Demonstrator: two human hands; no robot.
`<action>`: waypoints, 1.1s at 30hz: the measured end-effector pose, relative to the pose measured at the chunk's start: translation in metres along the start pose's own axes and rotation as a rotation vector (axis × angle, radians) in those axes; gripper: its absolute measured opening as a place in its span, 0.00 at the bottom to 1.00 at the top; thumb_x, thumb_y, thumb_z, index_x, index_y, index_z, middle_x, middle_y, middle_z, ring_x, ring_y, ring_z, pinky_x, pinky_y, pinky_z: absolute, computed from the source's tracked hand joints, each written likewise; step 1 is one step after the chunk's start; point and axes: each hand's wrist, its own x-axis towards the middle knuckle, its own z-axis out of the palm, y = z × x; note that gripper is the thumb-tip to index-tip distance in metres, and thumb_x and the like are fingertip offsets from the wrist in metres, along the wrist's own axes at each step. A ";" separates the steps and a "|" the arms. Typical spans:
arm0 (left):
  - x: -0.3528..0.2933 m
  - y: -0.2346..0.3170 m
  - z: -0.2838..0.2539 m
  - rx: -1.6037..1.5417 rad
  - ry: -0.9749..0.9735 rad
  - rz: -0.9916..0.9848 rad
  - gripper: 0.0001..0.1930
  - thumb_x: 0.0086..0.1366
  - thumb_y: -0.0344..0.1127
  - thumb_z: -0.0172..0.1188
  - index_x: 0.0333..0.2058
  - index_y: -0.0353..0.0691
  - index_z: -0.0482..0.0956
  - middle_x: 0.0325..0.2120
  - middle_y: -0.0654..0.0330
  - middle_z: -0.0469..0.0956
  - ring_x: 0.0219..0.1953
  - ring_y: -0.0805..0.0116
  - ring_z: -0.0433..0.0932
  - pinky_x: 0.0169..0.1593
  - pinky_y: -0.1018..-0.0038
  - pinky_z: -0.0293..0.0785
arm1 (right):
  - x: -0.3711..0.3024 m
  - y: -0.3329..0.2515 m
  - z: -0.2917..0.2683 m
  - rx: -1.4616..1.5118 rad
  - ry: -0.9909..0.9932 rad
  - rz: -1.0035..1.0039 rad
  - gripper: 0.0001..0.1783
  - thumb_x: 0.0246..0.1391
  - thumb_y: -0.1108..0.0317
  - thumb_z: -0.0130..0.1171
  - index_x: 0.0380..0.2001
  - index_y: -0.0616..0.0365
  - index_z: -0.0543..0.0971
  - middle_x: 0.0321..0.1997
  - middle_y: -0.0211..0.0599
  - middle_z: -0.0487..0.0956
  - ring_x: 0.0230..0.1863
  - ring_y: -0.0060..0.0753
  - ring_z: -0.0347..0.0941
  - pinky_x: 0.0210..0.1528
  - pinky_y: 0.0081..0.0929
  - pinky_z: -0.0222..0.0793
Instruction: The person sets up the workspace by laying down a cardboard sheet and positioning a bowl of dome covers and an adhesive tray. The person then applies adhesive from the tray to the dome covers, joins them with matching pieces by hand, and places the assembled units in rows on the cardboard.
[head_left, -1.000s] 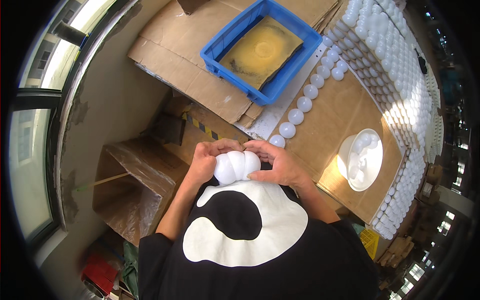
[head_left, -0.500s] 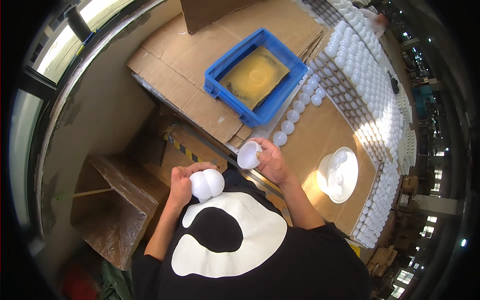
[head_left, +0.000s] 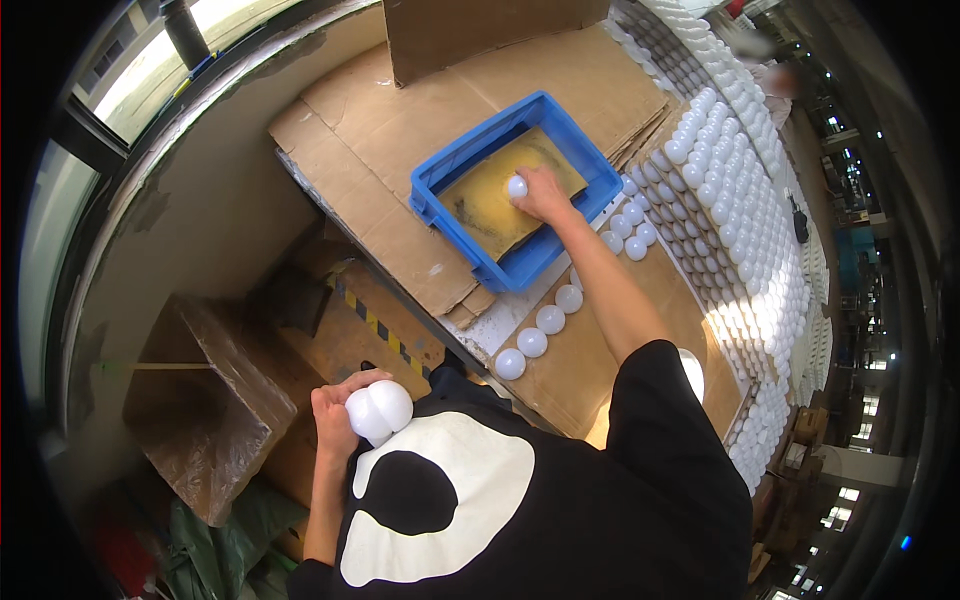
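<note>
holds a bunch of white rounded pieces point(head_left: 378, 410) in the left hand point(head_left: 333, 418), close to the front of the black shirt point(head_left: 600, 480), with fingers clamped around one side; displays two large lobes plainly, cannot tell the full count; reaches the right hand point(head_left: 543, 196) forward into the blue tray point(head_left: 530, 268), pinching a single white dome point(head_left: 517, 186) in closed fingers; holds this dome at the yellow-dusted sheet point(head_left: 497, 212) inside the tray, near the middle; cannot tell resting from hovering just above; extends the right forearm point(head_left: 608, 285) across a brown board point(head_left: 655, 290), over a line of small white domes point(head_left: 550, 319), leaving four in view at the near end and a small cluster at the far end; has a white bowl point(head_left: 691, 373) to the right, mostly hidden behind the black sleeve; has tall stacks of white domes point(head_left: 730, 215) beyond the board, and a cardboard box point(head_left: 200, 410) with clear plastic to the left
</note>
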 end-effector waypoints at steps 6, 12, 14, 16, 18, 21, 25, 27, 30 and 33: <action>-0.018 -0.009 -0.001 -0.013 0.091 0.118 0.29 0.57 0.49 0.52 0.30 0.19 0.78 0.38 0.41 0.79 0.38 0.55 0.80 0.43 0.67 0.77 | 0.007 0.009 0.014 0.064 0.034 -0.078 0.31 0.38 0.65 0.67 0.50 0.62 0.74 0.47 0.59 0.74 0.50 0.57 0.70 0.54 0.43 0.67; -0.013 -0.017 -0.011 0.067 -0.069 0.140 0.24 0.62 0.47 0.49 0.33 0.24 0.72 0.41 0.40 0.77 0.41 0.54 0.79 0.48 0.64 0.76 | 0.008 0.009 0.028 0.005 0.055 -0.036 0.31 0.37 0.66 0.68 0.48 0.62 0.75 0.45 0.57 0.76 0.49 0.58 0.71 0.54 0.42 0.67; -0.009 -0.020 -0.004 0.005 -0.067 0.179 0.25 0.62 0.48 0.49 0.34 0.23 0.74 0.41 0.40 0.78 0.40 0.55 0.79 0.48 0.65 0.76 | 0.008 0.008 0.033 -0.011 0.104 -0.055 0.30 0.37 0.66 0.68 0.48 0.61 0.75 0.44 0.56 0.76 0.49 0.58 0.71 0.54 0.43 0.67; -0.005 -0.020 -0.001 -0.057 -0.070 0.215 0.26 0.62 0.49 0.50 0.34 0.22 0.75 0.41 0.41 0.78 0.40 0.55 0.79 0.48 0.65 0.76 | 0.007 0.006 0.035 -0.013 0.114 -0.040 0.30 0.38 0.66 0.67 0.48 0.61 0.75 0.43 0.56 0.77 0.48 0.57 0.72 0.53 0.43 0.68; 0.001 -0.018 -0.001 0.018 -0.114 0.143 0.29 0.61 0.50 0.50 0.35 0.20 0.77 0.40 0.42 0.78 0.40 0.56 0.79 0.47 0.66 0.77 | 0.005 0.010 0.028 -0.012 0.127 -0.017 0.30 0.38 0.66 0.67 0.48 0.61 0.75 0.43 0.56 0.77 0.48 0.57 0.72 0.52 0.43 0.68; 0.011 -0.016 0.005 0.029 -0.151 0.015 0.40 0.57 0.66 0.56 0.37 0.22 0.74 0.42 0.41 0.78 0.40 0.56 0.79 0.45 0.67 0.76 | -0.001 0.019 0.008 0.152 0.062 0.029 0.29 0.38 0.64 0.66 0.48 0.62 0.75 0.43 0.57 0.77 0.47 0.58 0.73 0.52 0.43 0.69; 0.024 -0.017 0.015 0.064 -0.245 0.005 0.40 0.57 0.67 0.55 0.37 0.22 0.75 0.42 0.41 0.78 0.41 0.57 0.78 0.46 0.66 0.76 | -0.043 0.036 -0.040 0.426 0.276 0.163 0.32 0.40 0.60 0.70 0.49 0.65 0.75 0.43 0.49 0.80 0.45 0.38 0.77 0.48 0.31 0.72; 0.027 -0.023 0.015 0.023 -0.220 -0.070 0.38 0.58 0.63 0.56 0.37 0.20 0.75 0.41 0.41 0.78 0.41 0.57 0.79 0.45 0.66 0.76 | -0.078 0.047 -0.062 0.673 0.347 0.231 0.33 0.42 0.61 0.70 0.50 0.66 0.73 0.44 0.46 0.80 0.44 0.34 0.77 0.47 0.29 0.72; 0.037 -0.018 0.030 0.038 -0.238 -0.117 0.29 0.58 0.50 0.53 0.37 0.19 0.75 0.40 0.41 0.78 0.40 0.56 0.79 0.45 0.66 0.77 | -0.134 0.108 -0.046 0.732 0.528 0.390 0.34 0.41 0.59 0.70 0.50 0.65 0.72 0.44 0.45 0.79 0.44 0.32 0.77 0.45 0.28 0.72; 0.046 -0.020 0.045 0.036 -0.201 -0.213 0.24 0.53 0.40 0.47 0.36 0.18 0.75 0.40 0.41 0.78 0.40 0.55 0.79 0.45 0.66 0.77 | -0.181 0.173 -0.008 0.800 0.550 0.598 0.35 0.40 0.60 0.70 0.50 0.66 0.72 0.45 0.47 0.79 0.45 0.38 0.77 0.47 0.32 0.72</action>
